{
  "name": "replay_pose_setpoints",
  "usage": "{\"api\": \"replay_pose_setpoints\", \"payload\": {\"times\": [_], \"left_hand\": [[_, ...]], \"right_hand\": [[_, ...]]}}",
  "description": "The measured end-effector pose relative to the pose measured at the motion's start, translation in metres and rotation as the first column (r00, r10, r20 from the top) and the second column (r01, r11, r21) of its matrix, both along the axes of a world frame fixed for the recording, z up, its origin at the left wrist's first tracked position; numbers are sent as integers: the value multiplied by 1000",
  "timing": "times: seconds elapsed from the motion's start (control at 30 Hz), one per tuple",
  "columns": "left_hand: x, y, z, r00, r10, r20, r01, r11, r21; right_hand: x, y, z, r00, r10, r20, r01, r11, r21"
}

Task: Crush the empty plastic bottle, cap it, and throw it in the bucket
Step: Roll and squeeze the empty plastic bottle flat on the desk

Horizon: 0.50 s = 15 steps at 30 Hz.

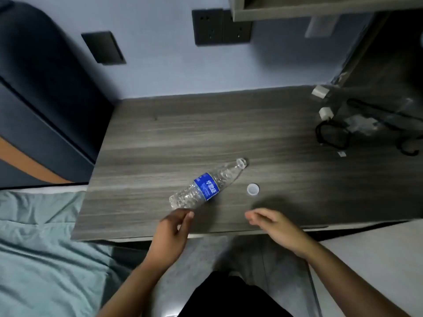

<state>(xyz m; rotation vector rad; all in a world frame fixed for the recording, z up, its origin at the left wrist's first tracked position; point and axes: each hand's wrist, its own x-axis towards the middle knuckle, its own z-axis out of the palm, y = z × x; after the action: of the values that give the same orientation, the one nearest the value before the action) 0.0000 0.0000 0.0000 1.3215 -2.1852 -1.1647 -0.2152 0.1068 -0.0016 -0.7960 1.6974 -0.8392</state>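
A bedroom, or a dorm-like room; a bed with pale green bedding point(41, 236) sits right beside a grey wood-grain table point(183, 138); dark wall sockets point(220, 27) are set in the blue wall; chargers and black cables point(332, 133) lie on the table's far right.

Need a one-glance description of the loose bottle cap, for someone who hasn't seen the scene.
On the grey wood-grain table, find the clear bottle with a blue label lying on its side. The cap lies just right of it, ahead of the right hand: small, round, white, open side up.
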Motion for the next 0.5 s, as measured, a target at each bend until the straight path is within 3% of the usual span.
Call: {"api": "replay_pose_setpoints", "payload": {"times": [0.17,0.27,0.4,0.5], "left_hand": [[-29,-38,11,999,22,31,-15,979,-201],[-40,-53,7,993,-22,120,53,964,-261],[-53,-66,-6,971,-57,232,106,973,-203],[-57,-68,-20,941,-69,332,121,983,-140]], "right_hand": [[-9,-50,13,983,84,-162,-104,988,-115],[-15,-79,13,931,123,-342,-183,972,-147],[-16,-114,10,821,147,-551,-278,947,-161],[-13,-132,3,738,236,-632,-357,932,-69]]}}
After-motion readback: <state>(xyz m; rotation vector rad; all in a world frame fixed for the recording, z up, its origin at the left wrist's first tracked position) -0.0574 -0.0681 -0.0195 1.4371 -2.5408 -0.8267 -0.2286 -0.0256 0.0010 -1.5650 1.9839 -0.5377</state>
